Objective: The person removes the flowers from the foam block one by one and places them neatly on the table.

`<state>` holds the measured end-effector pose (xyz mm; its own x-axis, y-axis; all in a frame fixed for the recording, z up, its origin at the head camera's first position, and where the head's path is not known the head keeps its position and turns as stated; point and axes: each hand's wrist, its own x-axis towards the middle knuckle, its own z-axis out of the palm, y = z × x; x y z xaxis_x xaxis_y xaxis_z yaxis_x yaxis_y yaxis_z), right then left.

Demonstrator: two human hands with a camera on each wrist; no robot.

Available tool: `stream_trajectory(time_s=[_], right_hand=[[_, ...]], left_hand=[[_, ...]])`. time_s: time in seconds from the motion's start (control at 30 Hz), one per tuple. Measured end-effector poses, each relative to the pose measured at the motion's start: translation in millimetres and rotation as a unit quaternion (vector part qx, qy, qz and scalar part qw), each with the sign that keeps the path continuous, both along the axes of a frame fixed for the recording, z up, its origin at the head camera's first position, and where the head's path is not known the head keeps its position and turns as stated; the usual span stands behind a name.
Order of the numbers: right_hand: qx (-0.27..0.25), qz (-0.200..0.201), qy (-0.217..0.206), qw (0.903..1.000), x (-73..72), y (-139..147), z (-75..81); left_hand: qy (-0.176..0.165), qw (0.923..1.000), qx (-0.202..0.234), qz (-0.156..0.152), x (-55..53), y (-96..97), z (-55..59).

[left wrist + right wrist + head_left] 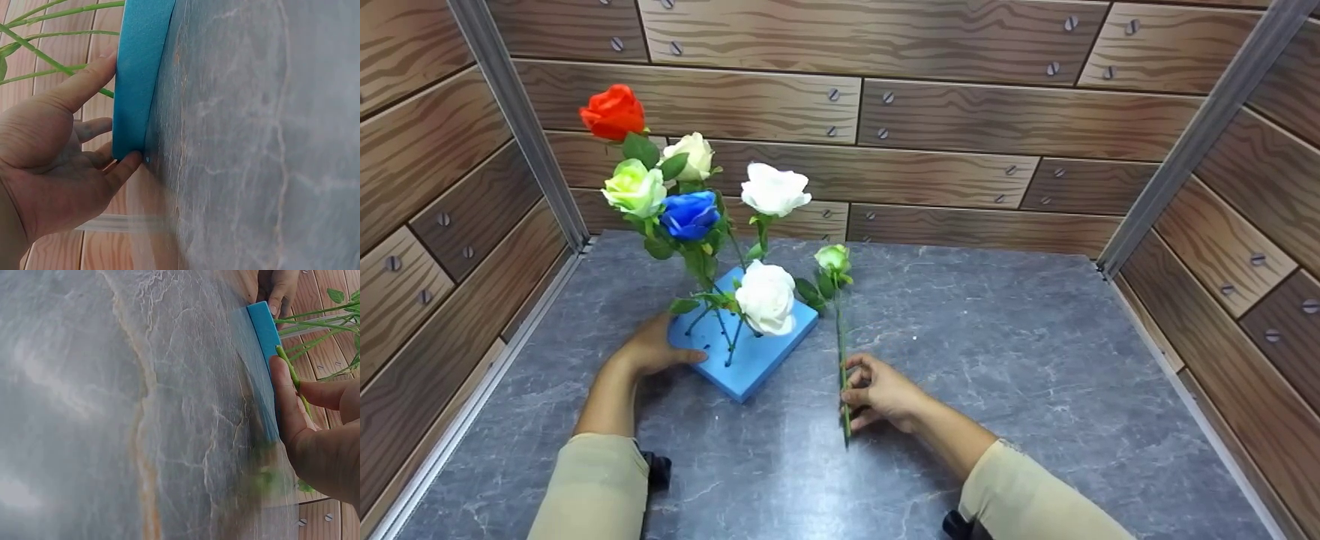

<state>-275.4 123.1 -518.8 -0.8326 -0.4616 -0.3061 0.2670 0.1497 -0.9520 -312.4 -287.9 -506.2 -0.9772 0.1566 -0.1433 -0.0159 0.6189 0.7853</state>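
A blue foam block (769, 356) lies on the table with several artificial roses standing in it by their stems. At its left corner, my left hand (651, 351) holds it, thumb on the top face and fingers along the side; the left wrist view shows this hand (62, 140) at the edge of the block (135, 84). To the right of the block, my right hand (889, 394) pinches the lower stem of a small green rose (833, 259), its bloom pointing away from me. In the right wrist view, thumb and fingers squeeze the stem's cut end (286, 360).
The standing roses are a tall red rose (613, 112), a cream one (690, 156), a pale green one (634, 187), a blue one (690, 214) and two white ones (775, 190). Wood-patterned walls (945, 112) enclose the grey marbled table (997, 337) at the back and sides.
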Motion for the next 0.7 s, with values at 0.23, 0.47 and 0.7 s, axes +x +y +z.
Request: stream_trajectory(time_s=[0.23,0.47,0.7], right_hand=[[0.026,-0.006,-0.007,0.9996,-1.0,-1.5,1.4],[0.046,-0.012,0.012,0.9988,1.2,-4.1,2.3],[0.085,-0.010,0.056,0.9947,3.5,-8.7,3.9]], left_hand=[[-0.005,1.0000,0.002,0.003,0.5,2.0,0.4],[-0.008,1.0000,-0.001,0.006,1.4,1.6,1.1],[-0.014,0.9998,-0.009,0.009,1.4,0.5,0.8]])
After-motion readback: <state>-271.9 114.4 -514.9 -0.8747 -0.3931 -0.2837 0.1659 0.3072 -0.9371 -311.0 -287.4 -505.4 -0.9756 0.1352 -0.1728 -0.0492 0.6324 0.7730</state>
